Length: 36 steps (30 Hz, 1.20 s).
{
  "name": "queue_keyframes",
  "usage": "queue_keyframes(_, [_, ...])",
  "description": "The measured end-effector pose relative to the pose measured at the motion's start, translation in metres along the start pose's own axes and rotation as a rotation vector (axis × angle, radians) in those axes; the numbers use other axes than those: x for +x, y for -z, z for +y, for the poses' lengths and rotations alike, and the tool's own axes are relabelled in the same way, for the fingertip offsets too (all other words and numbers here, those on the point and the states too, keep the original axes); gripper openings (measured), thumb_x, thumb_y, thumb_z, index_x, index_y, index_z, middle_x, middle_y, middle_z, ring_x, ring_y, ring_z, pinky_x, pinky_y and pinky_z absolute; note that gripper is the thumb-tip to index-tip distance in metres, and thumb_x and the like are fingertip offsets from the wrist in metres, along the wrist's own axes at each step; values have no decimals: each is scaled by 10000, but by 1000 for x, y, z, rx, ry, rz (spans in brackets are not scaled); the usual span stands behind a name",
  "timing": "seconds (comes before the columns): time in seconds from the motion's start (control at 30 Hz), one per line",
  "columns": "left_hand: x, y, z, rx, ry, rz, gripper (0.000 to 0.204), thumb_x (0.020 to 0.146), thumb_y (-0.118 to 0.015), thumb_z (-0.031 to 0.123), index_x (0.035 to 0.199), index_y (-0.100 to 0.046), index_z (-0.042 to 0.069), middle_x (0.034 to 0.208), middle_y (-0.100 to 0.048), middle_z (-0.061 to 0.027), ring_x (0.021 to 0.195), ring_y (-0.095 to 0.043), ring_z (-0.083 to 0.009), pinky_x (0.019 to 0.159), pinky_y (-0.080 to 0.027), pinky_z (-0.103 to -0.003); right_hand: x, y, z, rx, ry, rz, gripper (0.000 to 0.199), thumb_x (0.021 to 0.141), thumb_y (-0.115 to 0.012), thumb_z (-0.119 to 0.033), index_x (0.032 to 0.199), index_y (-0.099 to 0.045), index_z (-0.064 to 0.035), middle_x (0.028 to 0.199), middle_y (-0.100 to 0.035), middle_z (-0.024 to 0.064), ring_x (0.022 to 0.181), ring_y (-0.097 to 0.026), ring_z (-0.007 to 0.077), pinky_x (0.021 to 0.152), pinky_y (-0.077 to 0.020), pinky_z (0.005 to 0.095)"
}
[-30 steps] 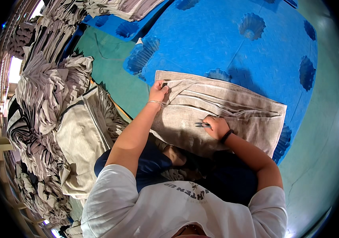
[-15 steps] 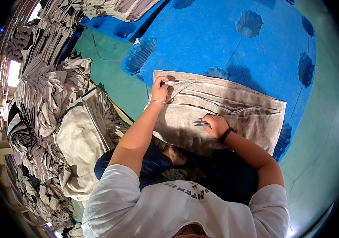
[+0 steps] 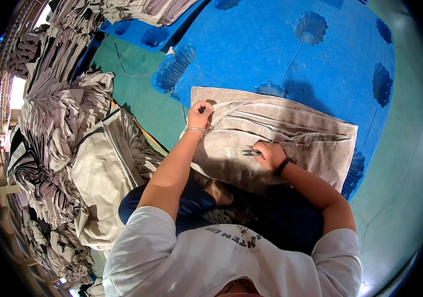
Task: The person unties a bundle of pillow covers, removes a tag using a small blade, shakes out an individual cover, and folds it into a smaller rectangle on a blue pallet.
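Across my lap and the near edge of a blue pallet lies a beige fabric piece (image 3: 226, 158) with several folded layers and pale seamed edges. My left hand (image 3: 200, 116) is closed at its upper left, pinching the edge of a layer between thumb and fingers. In my right hand (image 3: 271, 156) is a small pair of dark thread snips (image 3: 252, 152), blades pointing left. That hand rests on the cloth's middle, below the seam lines. The snips' handles are hidden in the palm.
The blue plastic pallet (image 3: 251, 54) with fluted hollows fills the far side. Heaps of beige and black fabric pieces (image 3: 53, 143) stand at my left, and a beige piece (image 3: 100, 178) drapes beside my knee. More stacked cloth (image 3: 157, 11) lies at the back. The floor (image 3: 395, 163) is green.
My left hand has shifted slightly down along the fabric edge, and the layer's corner there lies a little differently. The right hand with the snips has barely moved.
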<state>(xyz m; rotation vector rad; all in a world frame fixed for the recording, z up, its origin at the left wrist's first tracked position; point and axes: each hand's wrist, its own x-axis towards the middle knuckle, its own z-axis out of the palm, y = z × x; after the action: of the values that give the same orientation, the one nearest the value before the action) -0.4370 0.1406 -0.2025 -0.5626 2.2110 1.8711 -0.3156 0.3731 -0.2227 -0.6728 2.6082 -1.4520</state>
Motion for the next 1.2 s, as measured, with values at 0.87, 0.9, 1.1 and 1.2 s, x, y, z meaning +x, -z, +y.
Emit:
queue_keyframes(0.87, [1,24,-10,-647,270,-247,95,791,-538,122,801,-475,192,868,-516,21,901,-510,-176,801,-406,-424,0,1,-1,-2,-36,-31,180,659,-556,-122,828,-527,-67,764,-566,82,675,-549,265,588,-438,341])
queue_keyframes(0.9, [0,22,-10,-613,241,-253,112,786,-539,98,803,-476,189,867,-518,22,897,-512,-174,793,-413,-416,0,1,-1,-6,-41,-34,182,658,-556,-123,829,-528,-67,763,-566,84,676,-549,266,588,-438,341])
queue_keyframes(1.1, [4,19,-21,-560,210,-171,140,772,-527,40,815,-480,165,831,-532,18,834,-541,-167,731,-459,-374,10,6,-6,-48,-154,-168,200,696,-551,-164,871,-528,-69,812,-578,98,709,-552,286,618,-437,361])
queue_keyframes(1.2, [2,20,-24,-668,265,-162,130,776,-512,29,830,-484,144,817,-538,9,834,-549,-176,710,-470,-369,26,12,-15,-11,-218,-272,237,724,-545,-218,915,-519,-79,849,-582,110,742,-555,291,645,-432,374])
